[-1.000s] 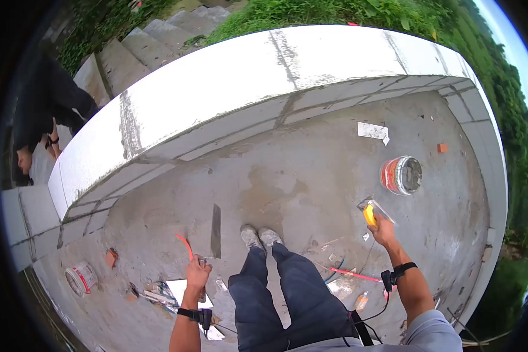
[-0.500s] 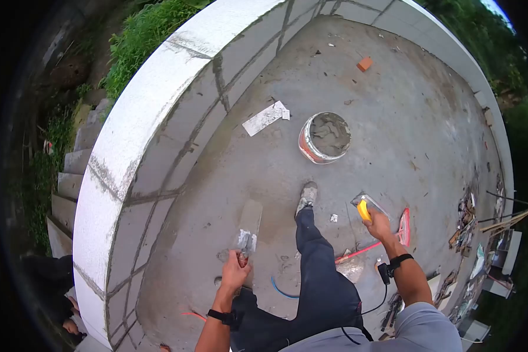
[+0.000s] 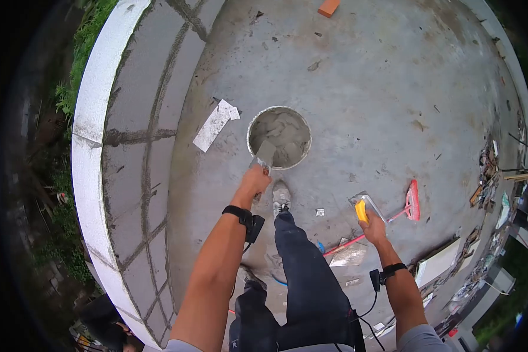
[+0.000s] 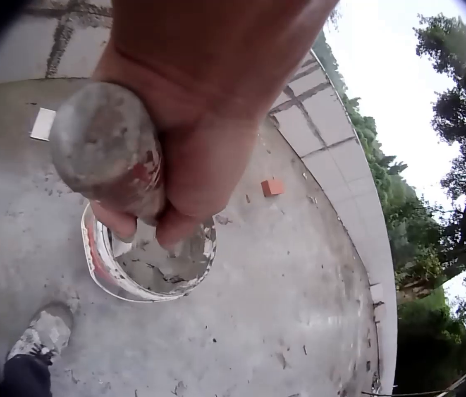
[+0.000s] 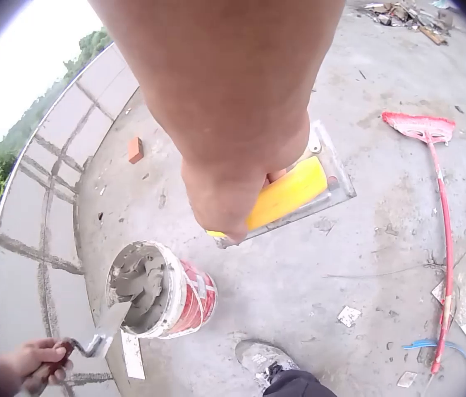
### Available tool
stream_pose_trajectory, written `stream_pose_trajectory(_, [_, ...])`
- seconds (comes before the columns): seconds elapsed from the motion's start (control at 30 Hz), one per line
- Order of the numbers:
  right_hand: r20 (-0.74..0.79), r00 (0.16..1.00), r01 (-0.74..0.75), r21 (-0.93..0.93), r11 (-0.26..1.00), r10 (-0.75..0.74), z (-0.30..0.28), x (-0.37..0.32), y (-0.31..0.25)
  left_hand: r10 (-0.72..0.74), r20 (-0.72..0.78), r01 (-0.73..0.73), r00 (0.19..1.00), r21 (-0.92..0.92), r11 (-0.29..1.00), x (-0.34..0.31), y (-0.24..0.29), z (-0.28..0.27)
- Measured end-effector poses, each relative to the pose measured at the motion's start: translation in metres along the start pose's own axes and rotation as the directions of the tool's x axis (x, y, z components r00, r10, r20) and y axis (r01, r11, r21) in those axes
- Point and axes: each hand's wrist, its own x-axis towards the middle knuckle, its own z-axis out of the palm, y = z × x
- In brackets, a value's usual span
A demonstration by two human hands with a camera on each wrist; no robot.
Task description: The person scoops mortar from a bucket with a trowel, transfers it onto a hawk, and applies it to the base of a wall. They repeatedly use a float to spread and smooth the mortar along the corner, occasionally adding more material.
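My left hand (image 3: 255, 179) grips the worn round handle of a trowel (image 4: 105, 141) at the near side of a bucket (image 5: 198, 299). In the right wrist view, the blade reaches over the rim on a bent metal neck. Wet grey mortar (image 3: 288, 130) lies in lumps inside, and the blade tip overlaps it in the head view. Held well to the right, a plastering trowel (image 5: 299, 188) with a yellow handle and flat metal plate is in my right hand (image 3: 373, 229). That plate hangs in the air over the floor.
A low block wall (image 3: 136, 176) curves along the left. White board pieces (image 3: 216, 125) lie beside the bucket, an orange brick (image 3: 328, 7) farther off. On the right are a red broom (image 3: 413, 200) and a strip of debris (image 3: 488, 167). Another person crouches beyond the wall, lower left.
I have turned and stepped toward the bucket, which now stands in front of me. My left hand has reached forward, bringing the trowel over the mortar. The right hand still holds the plastering trowel.
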Motion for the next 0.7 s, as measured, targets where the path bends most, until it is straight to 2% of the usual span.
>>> stream_pose_trajectory(0.13, [0.039,0.998,-0.055,0.048,0.997,0.053,0.011,0.013,0.018,-0.089,0.090,0.092,0.992,-0.028,0.995,0.082,0.001,0.020])
stream_pose_trajectory(0.23, [0.048,0.997,-0.067,0.095,0.993,0.063,0.023,0.014,0.030,-0.128,0.033,0.130,0.991,-0.042,0.991,0.141,-0.005,0.039])
stream_pose_trajectory(0.3, [0.052,0.996,-0.074,0.101,0.992,0.069,0.030,0.012,0.038,-0.127,0.082,0.137,0.989,-0.128,0.982,0.145,0.021,0.028])
stream_pose_trajectory(0.4, [0.089,0.985,-0.161,0.129,0.979,0.150,0.035,0.009,0.044,-0.117,0.098,0.127,0.988,-0.109,0.986,0.150,0.048,0.023])
stream_pose_trajectory(0.53, [0.094,0.982,-0.177,0.134,0.975,0.165,0.035,0.006,0.047,-0.087,0.090,0.093,0.992,-0.073,0.993,0.160,0.075,0.020])
stream_pose_trajectory(0.63, [0.092,0.983,-0.171,0.143,0.975,0.159,0.033,0.008,0.046,-0.080,0.122,0.098,0.989,-0.152,0.984,0.159,0.090,0.018])
stream_pose_trajectory(0.7, [0.082,0.988,-0.143,0.153,0.978,0.132,0.029,0.012,0.042,-0.076,0.053,0.089,0.996,-0.300,0.950,0.155,0.094,0.022])
